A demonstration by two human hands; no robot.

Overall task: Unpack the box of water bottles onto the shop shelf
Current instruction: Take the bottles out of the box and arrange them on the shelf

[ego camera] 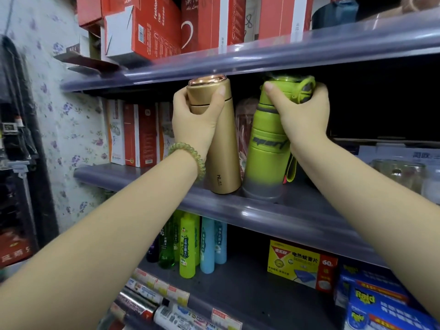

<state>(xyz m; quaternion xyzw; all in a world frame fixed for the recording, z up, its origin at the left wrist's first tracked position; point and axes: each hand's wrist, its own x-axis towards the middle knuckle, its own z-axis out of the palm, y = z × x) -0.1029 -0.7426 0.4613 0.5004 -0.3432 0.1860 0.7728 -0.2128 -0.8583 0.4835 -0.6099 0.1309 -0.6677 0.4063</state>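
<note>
Two bottles are being set down at once on the middle shelf [238, 206]. The gold flask [220, 148] is gripped near its top by the left hand [197, 115], thumb and fingers wrapped round the body just under the copper-coloured cap. The green sports bottle [267, 148] is clasped at the lid by the right hand [302, 113], fingers curled over the cap and its loop.

Both bases are seen right at the front lip of the shelf, and the two bottles are standing just beside each other, the flask tilted inward towards the green one. Whether either base is fully flat cannot be told.

Trouble is easily imagined from here. If the flask is released while tilted, it could be tipped against its neighbour or off the front edge. Little headroom is left under the upper shelf [238, 60], so a cap could be knocked on it if either bottle is lifted. A clear wrapped bottle [242, 120] is standing behind and could be toppled if these are pushed back hard. The box itself is not in view.
</note>
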